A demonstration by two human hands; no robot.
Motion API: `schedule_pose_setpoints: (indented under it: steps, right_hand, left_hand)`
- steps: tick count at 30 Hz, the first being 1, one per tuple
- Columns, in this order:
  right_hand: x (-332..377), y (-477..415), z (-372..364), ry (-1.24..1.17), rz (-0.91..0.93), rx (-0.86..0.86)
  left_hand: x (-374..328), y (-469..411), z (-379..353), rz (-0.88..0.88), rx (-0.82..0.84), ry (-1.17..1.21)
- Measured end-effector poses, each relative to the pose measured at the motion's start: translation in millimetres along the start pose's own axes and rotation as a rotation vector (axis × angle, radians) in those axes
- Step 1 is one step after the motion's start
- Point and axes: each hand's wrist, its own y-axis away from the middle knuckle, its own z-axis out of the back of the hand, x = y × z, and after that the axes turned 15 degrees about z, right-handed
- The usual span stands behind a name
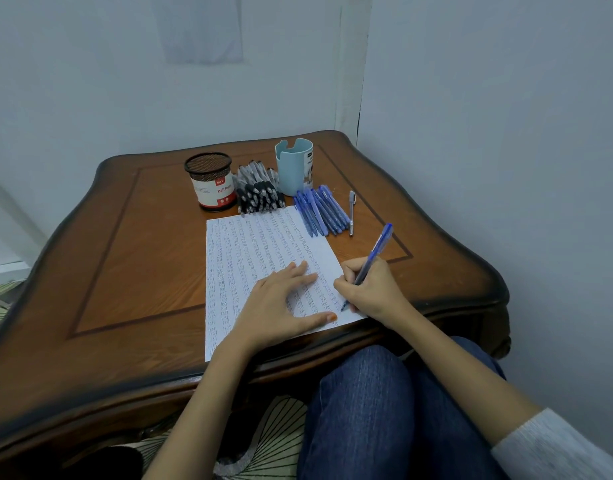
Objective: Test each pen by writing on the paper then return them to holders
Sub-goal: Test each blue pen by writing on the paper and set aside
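A white paper [260, 244] covered in rows of small marks lies on the wooden table [131, 258]. My left hand [280, 303] rests flat on the paper, fingers spread. My right hand [370, 289] grips a blue pen [376, 252] with its tip on the paper's lower right corner. Behind the paper lie a pile of black pens [258, 192] and a row of blue pens [320, 211]. One silver pen [351, 213] lies apart to the right. A black mesh holder [211, 181] and a light blue holder [294, 166] stand at the back.
The table sits in a corner, with pale walls behind and to the right [505, 133]. My knees in blue jeans [384, 410] are below the table's near edge. A patterned rug [273, 441] covers the floor.
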Motion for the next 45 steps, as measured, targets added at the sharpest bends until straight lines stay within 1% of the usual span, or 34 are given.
schedule_pose_setpoints:
  steps: [3, 11, 16, 19, 23, 27, 29, 32, 34, 40, 42, 45]
  right_hand:
    - [-0.6, 1.4, 1.6, -0.009, 0.009, -0.051]
    - [-2.3, -0.4, 0.5, -0.02, 0.009, 0.009]
    - [-3.7, -0.8, -0.1, -0.01, 0.028, -0.014]
    - [-3.3, -1.0, -1.4, 0.004, 0.032, 0.006]
    - [-5.1, 0.4, 0.7, -0.023, 0.037, -0.002]
    - [-4.3, -0.6, -1.5, 0.023, 0.045, 0.009]
    - [-2.6, -1.3, 1.4, -0.076, -0.004, -0.036]
    - [0.3, -3.9, 8.7, -0.355, -0.131, -0.147]
    - [1.0, -5.8, 10.9, -0.425, -0.176, -0.166]
    - [0.3, -3.5, 11.0, -0.445, -0.182, -0.177]
    - [1.0, -4.0, 12.0, -0.429, -0.163, -0.141]
    - [3.2, -7.0, 10.2, -0.368, -0.184, -0.109]
  left_hand:
    - [-0.2, 0.7, -0.2, -0.005, 0.0, 0.005]
    - [0.8, 0.1, -0.9, -0.001, -0.001, -0.012]
    - [0.3, 0.2, -0.1, 0.002, 0.003, -0.004]
    - [-0.8, 0.6, 0.1, 0.001, 0.006, -0.013]
    - [0.5, 0.1, 0.2, 0.001, 0.006, -0.016]
    - [0.4, 0.6, -0.2, -0.003, 0.003, -0.006]
    - [-0.1, 1.5, 0.8, -0.003, 0.005, 0.0]
    - [-0.1, 1.2, 1.8, 0.001, 0.01, -0.005]
    - [0.1, 1.4, 1.5, -0.004, 0.009, -0.003]
    - [1.2, 0.5, 0.2, -0.01, -0.005, 0.015]
    - [3.1, -1.1, -1.5, -0.008, -0.029, 0.064]
    - [5.8, -2.7, -2.8, 0.001, -0.067, 0.142]
